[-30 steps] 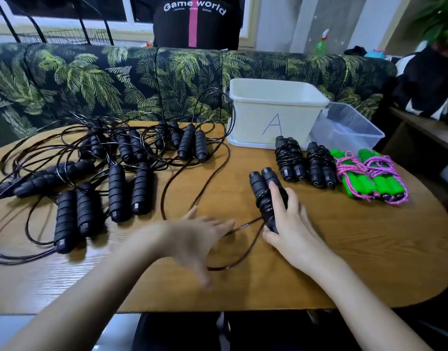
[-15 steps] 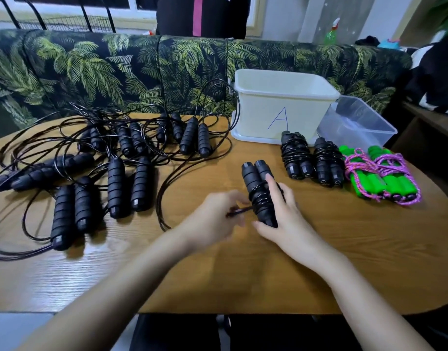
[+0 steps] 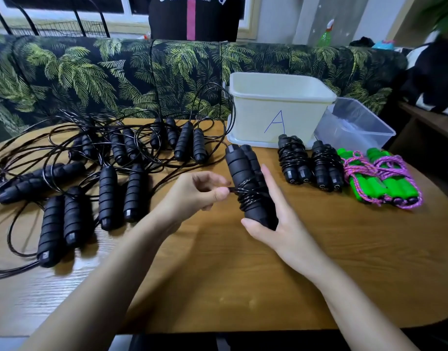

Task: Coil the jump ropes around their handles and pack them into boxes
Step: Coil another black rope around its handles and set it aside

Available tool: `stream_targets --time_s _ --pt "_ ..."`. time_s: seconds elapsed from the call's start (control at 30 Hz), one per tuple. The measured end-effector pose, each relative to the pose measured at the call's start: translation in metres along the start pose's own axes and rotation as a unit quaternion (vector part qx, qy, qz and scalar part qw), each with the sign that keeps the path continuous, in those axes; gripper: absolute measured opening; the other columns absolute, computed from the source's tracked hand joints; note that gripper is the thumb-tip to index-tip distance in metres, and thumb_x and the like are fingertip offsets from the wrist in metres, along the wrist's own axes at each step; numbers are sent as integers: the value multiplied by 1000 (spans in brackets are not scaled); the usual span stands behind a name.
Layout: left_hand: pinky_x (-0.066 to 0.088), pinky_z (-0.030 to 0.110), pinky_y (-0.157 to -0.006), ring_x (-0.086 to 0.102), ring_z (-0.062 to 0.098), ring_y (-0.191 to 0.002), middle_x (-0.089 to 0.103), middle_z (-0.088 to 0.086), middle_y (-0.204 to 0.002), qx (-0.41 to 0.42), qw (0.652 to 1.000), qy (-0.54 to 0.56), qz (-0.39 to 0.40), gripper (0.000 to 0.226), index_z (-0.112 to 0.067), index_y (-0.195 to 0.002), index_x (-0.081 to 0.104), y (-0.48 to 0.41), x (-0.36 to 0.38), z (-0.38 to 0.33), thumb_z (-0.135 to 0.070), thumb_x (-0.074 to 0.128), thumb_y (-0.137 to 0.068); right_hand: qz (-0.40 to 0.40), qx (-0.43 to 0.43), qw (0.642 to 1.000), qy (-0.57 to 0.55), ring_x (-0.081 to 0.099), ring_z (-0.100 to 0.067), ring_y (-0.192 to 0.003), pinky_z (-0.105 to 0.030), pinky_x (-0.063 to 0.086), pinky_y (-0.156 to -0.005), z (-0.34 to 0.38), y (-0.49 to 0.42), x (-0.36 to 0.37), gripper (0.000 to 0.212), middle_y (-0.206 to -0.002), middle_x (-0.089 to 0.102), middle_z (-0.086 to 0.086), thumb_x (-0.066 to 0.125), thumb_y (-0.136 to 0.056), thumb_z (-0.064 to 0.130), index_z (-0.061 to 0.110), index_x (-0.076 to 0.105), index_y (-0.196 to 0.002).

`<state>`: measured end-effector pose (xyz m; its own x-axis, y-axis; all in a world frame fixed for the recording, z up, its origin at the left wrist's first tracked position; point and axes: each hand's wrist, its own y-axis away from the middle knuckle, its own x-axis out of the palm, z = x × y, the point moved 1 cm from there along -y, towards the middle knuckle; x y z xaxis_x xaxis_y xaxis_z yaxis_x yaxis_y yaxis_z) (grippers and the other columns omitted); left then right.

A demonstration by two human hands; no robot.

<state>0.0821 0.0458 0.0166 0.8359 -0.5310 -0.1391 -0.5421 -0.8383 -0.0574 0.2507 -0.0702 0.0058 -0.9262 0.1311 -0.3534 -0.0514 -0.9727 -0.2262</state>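
The right hand (image 3: 276, 224) grips a pair of black foam jump-rope handles (image 3: 243, 173), held side by side and tilted above the oval wooden table (image 3: 243, 279). Its thumb is at their lower end and its fingers are behind them. A thin black cord (image 3: 250, 197) is wound around the middle of the handles. The left hand (image 3: 197, 193) pinches this cord just beside the coil. Two coiled black rope bundles (image 3: 294, 163) and two green-handled ropes with pink cord (image 3: 380, 181) lie in front of the white plastic box marked "A" (image 3: 281, 97). Uncoiled black ropes (image 3: 106, 183) lie at the left.
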Motion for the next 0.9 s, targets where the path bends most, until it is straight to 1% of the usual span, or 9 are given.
stream_targets --time_s 0.1,0.17,0.27,0.4,0.47,0.57,0.67,0.8,0.9 --pt "54 27 -75 68 11 -79 76 0 -100 -6 997 62 41 69 -16 -125 60 -13 0 8 -46 79 -67 -4 -16 998 -58 31 6 -141 -7 26 -106 -1 -10 6 89 -154 31 20 70 -84 27 41 14 -150" --pt "54 32 -90 67 19 -107 70 6 -121 -6 988 131 77 97 -8 -140 49 -22 1 11 -55 84 -63 1 -21 994 -105 33 7 -140 -7 29 -105 1 -18 9 85 -152 34 26 68 -86 20 39 15 -150" --pt "50 36 -101 62 18 -113 67 7 -121 16 973 202 106 78 -12 -132 58 -31 2 11 -54 81 -70 12 -30 989 -146 30 11 -139 -8 30 -105 1 -33 13 80 -149 34 30 65 -88 21 37 18 -150" --pt "53 37 -97 60 27 -110 61 18 -122 23 963 262 65 75 -8 -128 58 -39 -4 15 -48 84 -70 -27 -41 998 -30 -4 1 -150 -30 8 -122 -4 -59 12 72 -163 10 18 56 -80 46 46 26 -145" --pt "54 38 -92 61 26 -105 65 15 -117 17 973 231 -3 76 -11 -128 58 -40 -4 16 -48 86 -68 -68 -90 991 76 8 -5 -151 -31 15 -123 -7 -70 11 70 -162 12 12 54 -84 44 35 28 -148" --pt "54 38 -81 63 15 -89 67 8 -100 17 979 160 -122 51 -11 -117 59 -40 3 14 -30 82 -75 -71 -119 977 162 30 -5 -144 -26 31 -115 -11 -74 18 78 -158 26 11 63 -90 38 35 19 -155" --pt "53 32 -73 64 11 -85 69 0 -93 30 982 96 -161 52 -17 -104 58 -36 5 16 -33 89 -66 -77 -127 949 280 37 -11 -140 -28 40 -109 -19 -69 28 78 -157 26 10 60 -94 40 36 14 -157" --pt "53 30 -79 66 5 -91 73 -11 -92 64 990 40 -123 42 -20 -98 57 -32 -4 20 -26 87 -69 -51 -104 972 206 27 6 -140 -7 23 -109 -24 -68 28 73 -155 27 12 55 -96 37 33 14 -157" --pt "51 19 -70 68 3 -85 76 -6 -92 79 992 47 -81 38 -16 -103 58 -29 -9 18 -28 75 -71 -53 -99 985 131 27 13 -137 -3 21 -105 -26 -65 26 71 -153 33 10 54 -95 31 28 16 -155"
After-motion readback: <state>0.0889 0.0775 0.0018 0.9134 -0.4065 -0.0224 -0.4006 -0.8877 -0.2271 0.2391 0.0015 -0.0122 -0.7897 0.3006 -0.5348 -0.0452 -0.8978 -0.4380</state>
